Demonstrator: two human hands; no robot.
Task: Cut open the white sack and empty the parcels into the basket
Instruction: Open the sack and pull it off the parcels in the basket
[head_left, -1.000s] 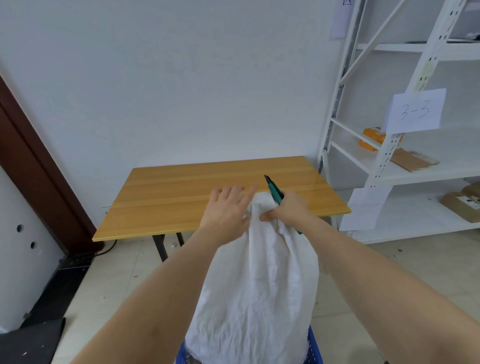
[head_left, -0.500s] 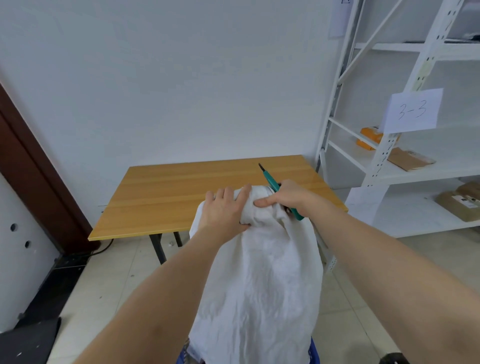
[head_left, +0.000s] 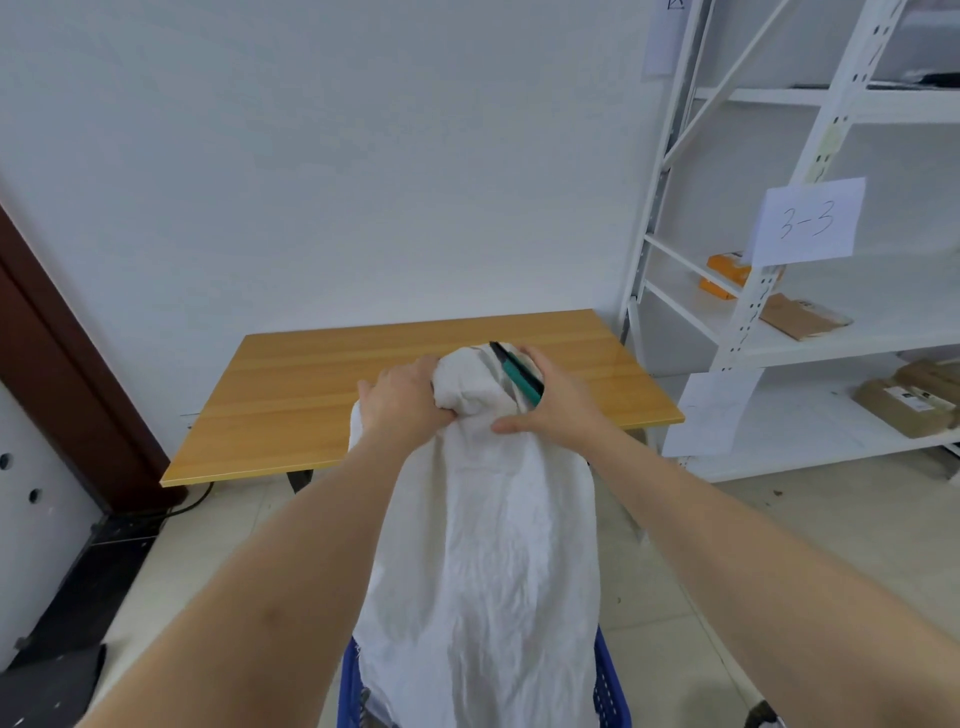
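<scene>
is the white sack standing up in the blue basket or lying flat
Standing up. The white sack rises tall from the blue basket, its bunched top gripped by the left hand.

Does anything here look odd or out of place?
Only one thing: the right hand holds a green cutter while also clutching the sack, its dark tip lying against the bunched cloth beside the left hand. Nothing looks spilled or torn.

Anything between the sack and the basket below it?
Nothing visible. The white sack hangs straight into the blue basket; left hand and right hand grip its top, the right also holding the green cutter.
</scene>
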